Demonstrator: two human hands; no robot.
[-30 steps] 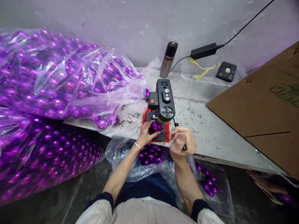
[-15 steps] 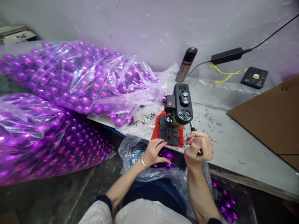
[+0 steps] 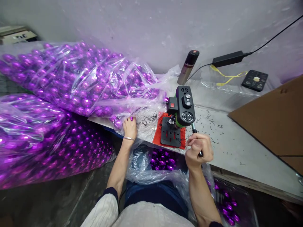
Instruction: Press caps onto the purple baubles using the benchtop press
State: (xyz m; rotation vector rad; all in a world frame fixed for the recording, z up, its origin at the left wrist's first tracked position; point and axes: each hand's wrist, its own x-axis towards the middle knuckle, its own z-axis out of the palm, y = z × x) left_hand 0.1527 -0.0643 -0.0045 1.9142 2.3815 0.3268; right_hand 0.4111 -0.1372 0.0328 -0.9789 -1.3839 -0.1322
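My right hand (image 3: 199, 150) is wrapped round the black grip of the lever (image 3: 194, 127) on a small bench press (image 3: 186, 105). The press has a black housing with a red switch, and its black slotted base plate (image 3: 170, 134) rests on a red cloth (image 3: 158, 136). At the mouth of a clear plastic bag (image 3: 111, 102) of shiny purple balls (image 3: 86, 102), my left hand (image 3: 130, 128) reaches in with its fingers bent together. A speck of purple shows at its fingertips, which are partly hidden, so what they hold is unclear.
More purple balls (image 3: 163, 159) lie in plastic over my lap and in a clear tub (image 3: 246, 201) at lower right. Another full bag (image 3: 47, 148) stands left. Behind the press are a spray can (image 3: 188, 66) and power adapter (image 3: 227, 59). Cardboard (image 3: 272, 119) stands right.
My left hand has left the front edge of the press's base plate and moved left and up to the bag mouth. My right hand stays on the lever grip, nearly unmoved.
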